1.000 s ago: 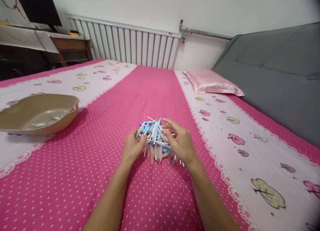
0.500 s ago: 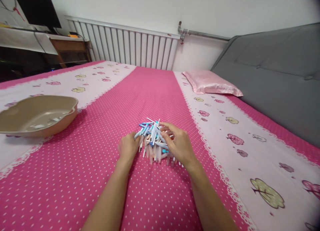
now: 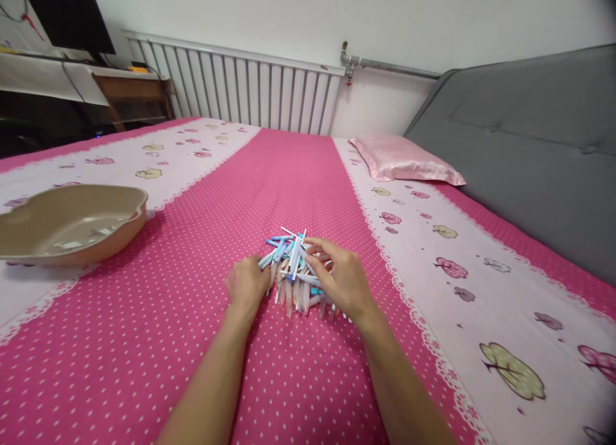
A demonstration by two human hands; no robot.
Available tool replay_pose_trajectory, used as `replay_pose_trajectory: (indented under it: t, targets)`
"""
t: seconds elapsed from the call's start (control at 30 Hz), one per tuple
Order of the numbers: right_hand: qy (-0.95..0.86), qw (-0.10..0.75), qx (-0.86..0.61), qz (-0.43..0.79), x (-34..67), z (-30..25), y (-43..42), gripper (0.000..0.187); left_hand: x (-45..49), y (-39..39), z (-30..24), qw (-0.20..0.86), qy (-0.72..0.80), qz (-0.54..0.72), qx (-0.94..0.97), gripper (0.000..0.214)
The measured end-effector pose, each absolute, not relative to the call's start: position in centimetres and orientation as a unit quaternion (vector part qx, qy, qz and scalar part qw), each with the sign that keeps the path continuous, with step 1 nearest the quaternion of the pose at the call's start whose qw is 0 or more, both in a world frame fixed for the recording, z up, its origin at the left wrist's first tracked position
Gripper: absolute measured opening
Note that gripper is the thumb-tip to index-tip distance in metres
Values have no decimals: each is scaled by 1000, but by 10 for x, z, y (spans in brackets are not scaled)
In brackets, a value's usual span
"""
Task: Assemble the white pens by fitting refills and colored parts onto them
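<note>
A jumbled pile of pens (image 3: 298,284), mostly white, blue and clear with some thin white sticks, lies on the pink dotted bedspread (image 3: 289,381). My left hand (image 3: 248,281) curls against the pile's left edge, its fingertips partly hidden, closed on pens there. Over the right side, my right hand (image 3: 339,271) wraps round pens, with the thumb and forefinger bent across the top. Between my hands several pens point toward me, and others cross on top at angles.
A beige plastic basin (image 3: 115,230) with a few small pale pieces inside stands at the left. A pink pillow (image 3: 407,157) rests beside the grey headboard (image 3: 520,137). A radiator (image 3: 240,85) lines the wall behind the bed; a monitor (image 3: 67,18) stands on a desk.
The view has shifted very slightly. Both hands stay at the pile, with the pens almost unmoved between them.
</note>
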State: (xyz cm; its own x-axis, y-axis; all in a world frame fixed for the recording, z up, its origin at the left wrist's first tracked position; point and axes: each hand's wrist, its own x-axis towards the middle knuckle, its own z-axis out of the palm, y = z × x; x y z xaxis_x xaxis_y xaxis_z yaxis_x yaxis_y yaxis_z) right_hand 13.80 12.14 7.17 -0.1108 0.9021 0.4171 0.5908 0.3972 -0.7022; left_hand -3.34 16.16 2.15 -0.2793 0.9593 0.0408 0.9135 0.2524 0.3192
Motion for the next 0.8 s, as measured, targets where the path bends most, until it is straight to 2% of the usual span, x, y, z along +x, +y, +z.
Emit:
replay_pose_trajectory:
  t: [0.17,0.43,0.53,0.7,0.8]
  targets:
    - [-721,420,-519,186,138,73,121,29,-32,163,19,72,797,151,580,30]
    - [-720,421,-519,187,138,72,121,29,-38,162,19,83,779,121,610,43]
    - [-722,421,-517,187,138,72,121,29,-37,163,21,81,785,142,598,39]
    - [-715,427,-520,190,138,71,122,30,-37,164,23,117,773,271,561,32]
    - [-688,450,-524,222,138,70,123,30,-30,158,28,260,689,424,527,30]
